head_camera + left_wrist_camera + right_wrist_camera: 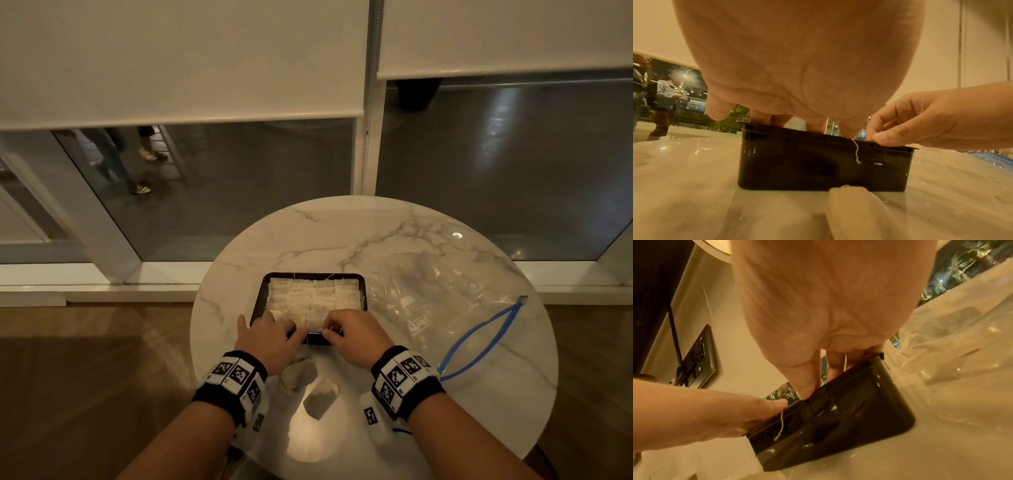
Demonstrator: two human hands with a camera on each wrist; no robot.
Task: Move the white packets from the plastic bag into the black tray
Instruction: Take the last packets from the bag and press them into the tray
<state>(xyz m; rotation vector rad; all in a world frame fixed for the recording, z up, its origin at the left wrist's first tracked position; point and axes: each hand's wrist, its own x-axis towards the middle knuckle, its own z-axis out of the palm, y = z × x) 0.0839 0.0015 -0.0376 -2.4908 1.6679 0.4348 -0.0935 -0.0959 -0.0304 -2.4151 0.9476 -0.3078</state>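
The black tray (pixel 257 301) sits mid-table, packed with rows of white packets (pixel 313 298). My left hand (pixel 286 329) is at its near left corner, fingers reaching straight down onto the packets, thumb by the rim where a string (pixel 856 151) hangs over the tray wall (pixel 818 164). My right hand (pixel 330 327) is at the near edge with curled fingers, thumb and forefinger pinching a packet (pixel 315 324) in the nearest row. Two loose packets (pixel 299 373) (pixel 320 399) lie on the table between my wrists. The clear plastic bag (pixel 445 308) lies flat to the right.
The round marble table (pixel 342 233) has bare surface behind the tray. The bag's blue zip (pixel 479 339) gapes toward the right edge. A window and wooden floor lie beyond. People stand outside the glass (pixel 668 97).
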